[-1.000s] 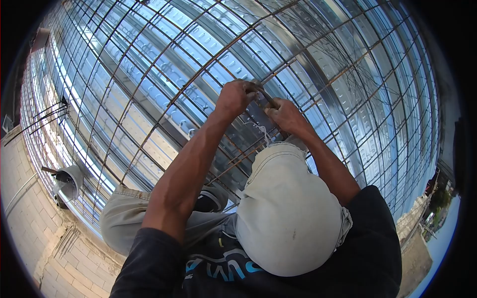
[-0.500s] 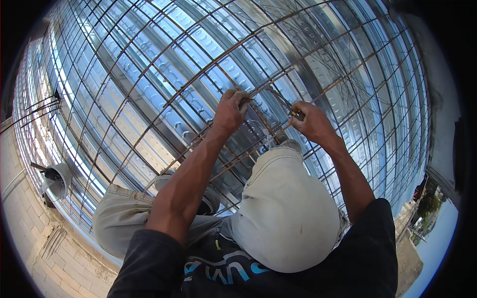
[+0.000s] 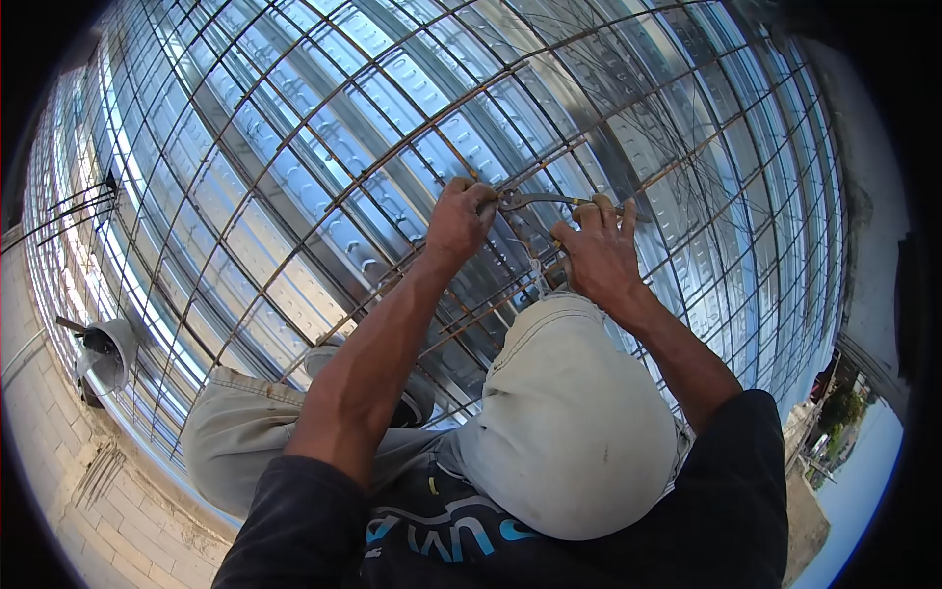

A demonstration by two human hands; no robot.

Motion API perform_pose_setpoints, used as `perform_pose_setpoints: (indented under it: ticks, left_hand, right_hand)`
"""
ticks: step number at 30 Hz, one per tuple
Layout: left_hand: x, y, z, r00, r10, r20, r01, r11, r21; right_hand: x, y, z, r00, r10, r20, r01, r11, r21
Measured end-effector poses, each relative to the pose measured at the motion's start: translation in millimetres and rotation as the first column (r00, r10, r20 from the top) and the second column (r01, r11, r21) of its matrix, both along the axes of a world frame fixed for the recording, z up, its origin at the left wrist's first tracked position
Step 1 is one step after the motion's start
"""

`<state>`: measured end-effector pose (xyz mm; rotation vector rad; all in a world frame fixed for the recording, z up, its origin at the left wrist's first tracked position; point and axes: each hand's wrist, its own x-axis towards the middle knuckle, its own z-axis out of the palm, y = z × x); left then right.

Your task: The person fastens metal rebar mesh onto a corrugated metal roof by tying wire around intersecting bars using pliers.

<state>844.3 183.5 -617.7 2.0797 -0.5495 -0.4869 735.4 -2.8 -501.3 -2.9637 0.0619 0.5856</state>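
My right hand (image 3: 601,257) grips a pair of pincers (image 3: 552,198), its fingers on one handle and the thumb side by the other. The handles are spread apart, and the pincers' head meets a crossing of the steel mesh (image 3: 432,122). Close beside that head, my left hand (image 3: 459,224) has its fingertips pressed together at the bars. Whatever sits between those fingertips is hidden. Thin pale strands (image 3: 538,275) hang at the mesh just in front of my raised knee (image 3: 564,393).
Beneath the mesh lies shiny ribbed metal decking (image 3: 285,167). Loose thin wires or rods (image 3: 628,83) spread over the upper right. A bucket (image 3: 116,355) with something dark in it stands at the left, near a block surface (image 3: 59,432).
The pincers' handles have spread and their head has swung to the crossing by my left fingertips. My right hand has opened wider around them; my left hand has barely shifted.
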Motion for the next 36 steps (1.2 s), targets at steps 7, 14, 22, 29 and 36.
perform_pose_setpoints:
  ticks: [7,14,22,29,36]
  left_hand:
    - [-2,2,1,1.0,0.007,0.023,-0.007,1.0,-0.016]
    - [0,5,-3,0.999,-0.025,0.046,0.028,0.997,-0.066]
    - [-4,6,-7,0.998,-0.018,0.056,0.021,0.998,-0.052]
    - [-7,8,-6,0.999,-0.001,0.044,0.003,0.998,-0.056]
    - [-8,9,-8,0.999,0.003,0.052,-0.002,1.0,-0.025]
  right_hand:
    - [6,18,11,0.995,0.008,-0.1,-0.015,0.998,-0.065]
    - [6,10,11,0.995,0.019,-0.096,-0.02,1.0,-0.016]
    - [29,-26,12,0.992,0.006,-0.129,0.008,0.995,0.101]
    - [46,-52,-8,0.945,0.188,-0.269,-0.156,0.978,0.136]
    - [27,-15,17,0.992,0.09,-0.091,-0.103,0.983,-0.149]
